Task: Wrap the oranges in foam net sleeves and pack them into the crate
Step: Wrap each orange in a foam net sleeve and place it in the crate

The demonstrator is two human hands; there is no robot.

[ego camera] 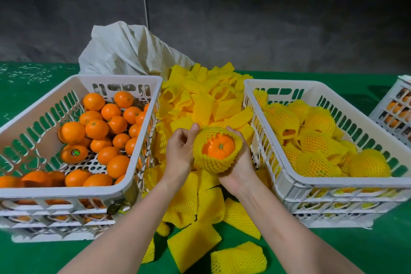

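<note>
An orange (219, 145) is being held in the right hand (240, 169), whose palm and fingers are being curled under and around the right side of the yellow foam sleeve (211, 164) covering the fruit. The orange's top, with its small green stem mark, is being left showing through the sleeve's open mouth, which is being turned up toward the camera. The left hand (179, 151) is being kept just to the left of the sleeve, with the thumb tip being laid against the net's upper left edge and the fingers being curled inward; whether that edge is being pinched cannot be told. Under and beyond both hands, a heap of empty sleeves (206, 104) is being spread over the green table (355, 247), with a few lying nearer than the wrists, between the forearms. To the left of the left hand, bare oranges (96, 129) are being kept in the left crate (66, 193), a white slatted one. To the right of the right hand, close beside its wrist, wrapped oranges (315, 140) are being kept in the right crate (333, 181), packed against one another. Farther right, part of a third crate (395, 107) is being cut off by the edge of the view, with orange fruit being glimpsed through its slats. Beyond the heap, a pale crumpled sack (124, 51) is being rested on the table.
</note>
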